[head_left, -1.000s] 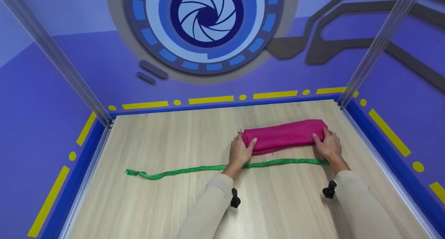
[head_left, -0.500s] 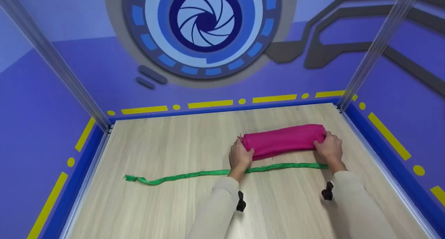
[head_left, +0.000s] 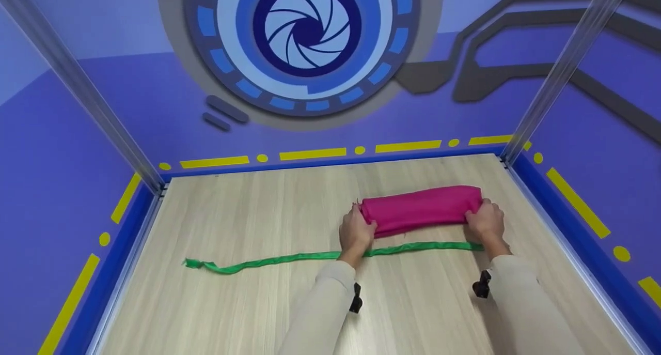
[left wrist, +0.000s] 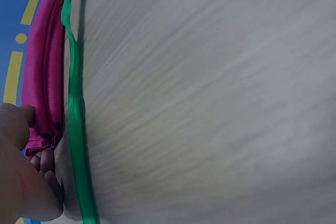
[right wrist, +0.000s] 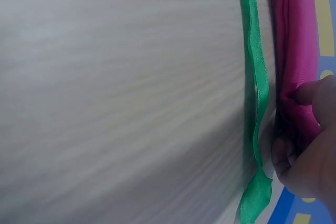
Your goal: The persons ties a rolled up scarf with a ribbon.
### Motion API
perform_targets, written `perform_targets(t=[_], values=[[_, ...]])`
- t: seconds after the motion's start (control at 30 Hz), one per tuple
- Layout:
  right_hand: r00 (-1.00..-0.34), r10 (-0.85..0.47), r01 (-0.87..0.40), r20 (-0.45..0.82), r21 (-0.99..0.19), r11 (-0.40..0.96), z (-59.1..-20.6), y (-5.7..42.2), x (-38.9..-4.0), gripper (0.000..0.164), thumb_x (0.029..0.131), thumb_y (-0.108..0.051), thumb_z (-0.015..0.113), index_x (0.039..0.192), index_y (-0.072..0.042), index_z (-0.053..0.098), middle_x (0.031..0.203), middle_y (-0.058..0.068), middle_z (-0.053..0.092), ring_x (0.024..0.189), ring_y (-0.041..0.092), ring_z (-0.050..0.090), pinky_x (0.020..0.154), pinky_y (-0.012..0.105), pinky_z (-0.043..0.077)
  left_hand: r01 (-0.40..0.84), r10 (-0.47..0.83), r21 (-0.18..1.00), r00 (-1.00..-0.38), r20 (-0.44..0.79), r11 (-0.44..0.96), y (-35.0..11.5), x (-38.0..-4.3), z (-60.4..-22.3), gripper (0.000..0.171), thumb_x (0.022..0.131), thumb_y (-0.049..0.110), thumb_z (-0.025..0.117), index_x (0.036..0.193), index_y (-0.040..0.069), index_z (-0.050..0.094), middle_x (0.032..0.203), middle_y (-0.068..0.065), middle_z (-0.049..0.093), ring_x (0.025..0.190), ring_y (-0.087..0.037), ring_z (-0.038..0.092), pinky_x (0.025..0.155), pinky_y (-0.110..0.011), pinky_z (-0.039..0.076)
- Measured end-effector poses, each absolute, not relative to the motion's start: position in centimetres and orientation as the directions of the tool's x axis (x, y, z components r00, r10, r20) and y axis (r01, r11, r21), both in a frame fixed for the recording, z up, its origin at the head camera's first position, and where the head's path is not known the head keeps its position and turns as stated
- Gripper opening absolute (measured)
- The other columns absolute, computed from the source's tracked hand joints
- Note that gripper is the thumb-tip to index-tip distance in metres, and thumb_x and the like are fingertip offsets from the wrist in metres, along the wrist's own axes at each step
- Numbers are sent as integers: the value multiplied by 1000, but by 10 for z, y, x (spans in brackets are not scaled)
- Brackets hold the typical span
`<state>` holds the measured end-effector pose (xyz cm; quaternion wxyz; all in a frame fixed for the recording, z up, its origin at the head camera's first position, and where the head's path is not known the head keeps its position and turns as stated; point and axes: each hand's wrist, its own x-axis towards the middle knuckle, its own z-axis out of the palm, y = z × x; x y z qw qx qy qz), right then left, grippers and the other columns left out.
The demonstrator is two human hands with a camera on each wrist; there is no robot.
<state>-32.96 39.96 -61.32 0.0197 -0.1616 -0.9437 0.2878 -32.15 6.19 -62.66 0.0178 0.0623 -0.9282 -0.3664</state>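
A magenta cloth (head_left: 421, 210), folded into a long flat bundle, lies at the back right of the table in the head view. My left hand (head_left: 357, 233) grips its left end, thumb on top and fingers curled beneath, as the left wrist view shows. At the opposite end, my right hand (head_left: 486, 220) pinches the cloth, its thumb pressing a dent into the top layer in the right wrist view. In front of the bundle a green ribbon (head_left: 289, 258) stretches across the table, passing under both wrists. Layered folds show along the cloth's near edge (left wrist: 52, 72).
The wood-grain table (head_left: 248, 313) is bounded by a blue back wall (head_left: 124, 112) and side walls. Metal posts (head_left: 557, 76) stand at the back corners. A small black device (head_left: 482, 285) hangs at each wrist.
The head view has tilted slightly, so everything sits a little lower. Both hands keep hold of the cloth, the right fingers curling in closer around its end.
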Motion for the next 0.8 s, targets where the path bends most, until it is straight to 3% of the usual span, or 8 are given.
perform_targets(t=[0.23,0.4,0.57,0.8], values=[[-946,321,293,-54,-569,768,-615,399,-328,63,103,-18,53,149,20,35,138,44,48,133,59,46,112,65,39,-56,-74,579,-997,8,814,65,-323,-627,70,99,28,72,156,-4,46,123,-14,72,114,-30,69,93,-46,57],[-944,327,298,-53,-568,767,-618,398,-326,63,102,-19,56,148,19,36,137,43,50,132,58,49,110,64,42,-65,-43,554,-998,-53,830,67,-326,-625,73,101,25,70,159,-6,39,130,-16,70,120,-30,67,96,-43,58],[-945,325,290,-35,-551,782,-617,401,-323,61,101,-18,56,146,19,37,134,42,52,128,57,52,107,65,44,-26,30,539,-995,-95,842,66,-330,-618,75,101,24,67,160,-8,34,134,-20,69,115,-26,70,95,-39,58],[-933,356,302,-53,-656,692,-611,401,-320,59,101,-22,56,146,15,44,141,40,54,134,53,50,114,59,40,98,135,543,-990,-28,834,48,-331,-610,71,102,20,65,159,-10,34,145,-23,61,118,-26,69,100,-38,56]])
